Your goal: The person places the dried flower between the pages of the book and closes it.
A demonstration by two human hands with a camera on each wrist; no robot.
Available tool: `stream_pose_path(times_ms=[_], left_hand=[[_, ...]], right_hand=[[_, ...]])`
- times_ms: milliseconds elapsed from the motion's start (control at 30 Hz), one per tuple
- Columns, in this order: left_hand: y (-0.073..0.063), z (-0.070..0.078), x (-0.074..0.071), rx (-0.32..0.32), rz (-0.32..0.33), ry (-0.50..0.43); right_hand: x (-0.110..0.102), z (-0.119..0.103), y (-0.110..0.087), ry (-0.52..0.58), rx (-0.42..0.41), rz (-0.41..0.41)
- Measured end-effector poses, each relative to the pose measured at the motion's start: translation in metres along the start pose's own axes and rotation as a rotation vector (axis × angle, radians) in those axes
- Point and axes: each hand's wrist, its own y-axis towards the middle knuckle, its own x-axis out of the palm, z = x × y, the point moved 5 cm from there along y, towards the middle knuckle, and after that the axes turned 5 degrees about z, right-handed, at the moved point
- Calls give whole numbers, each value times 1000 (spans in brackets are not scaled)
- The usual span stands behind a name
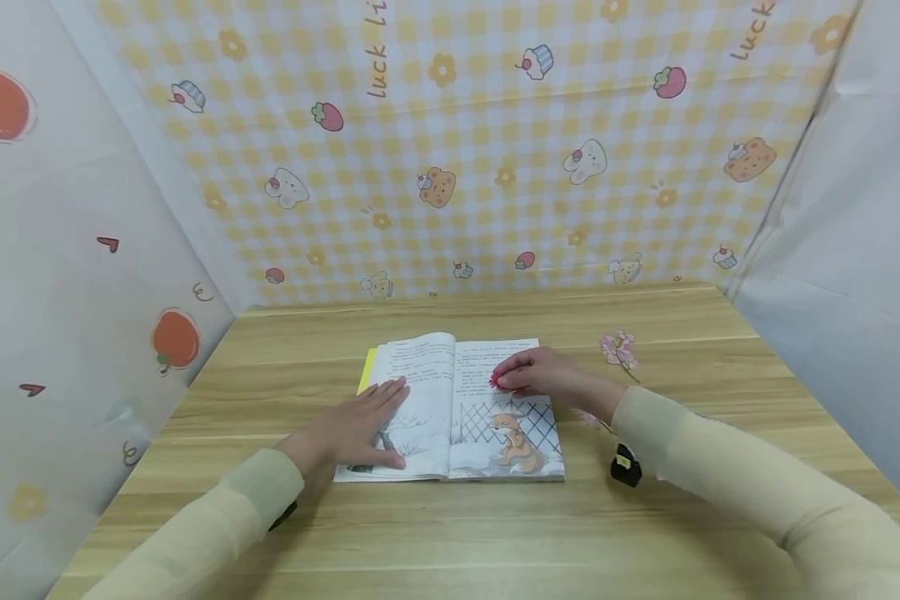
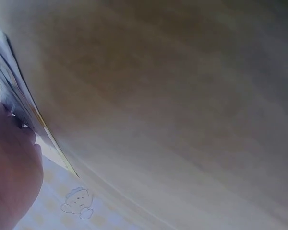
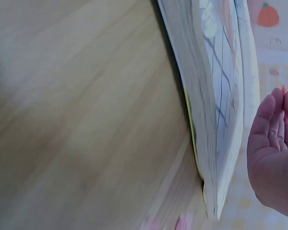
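Note:
An open book (image 1: 487,475) lies on the wooden table, text above and pictures below, with a fox by a fence on the right page. My left hand (image 1: 356,425) rests flat on the left page, fingers stretched toward the upper right. Over the right page's text, my right hand (image 1: 536,372) pinches a small red flower (image 1: 494,381) between thumb and fingers. The right wrist view shows the red petal tips (image 3: 283,89) poking out past the fingertips of that hand (image 3: 273,148). In the left wrist view, part of the left hand (image 2: 14,167) appears beside the book's edge.
A pink flower sprig (image 1: 618,350) lies right of the book. Another pink sprig (image 1: 591,419) is partly hidden by the right forearm. A small black device (image 1: 626,467) with a yellow label sits under the right sleeve. A checked cloth backdrop (image 1: 480,167) stands behind the table.

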Motion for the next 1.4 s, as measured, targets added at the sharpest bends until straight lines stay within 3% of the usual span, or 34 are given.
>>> stream_pose_path(times_ms=[333,533,900,1167,1400], left_hand=[[1,0,1,-3,-6,52],[1,0,4,-10,-8,51],[2,0,4,8,13,49],[1,1,3,8,12,45],[1,1,3,6,11,37]], right_hand=[[36,-1,18,-78,15,27],[47,2,26,-68,10,32],[52,-4,30,-155,23,103],[50,-8,29,-132,15,49],[41,-17,22,-199,-16,18]])
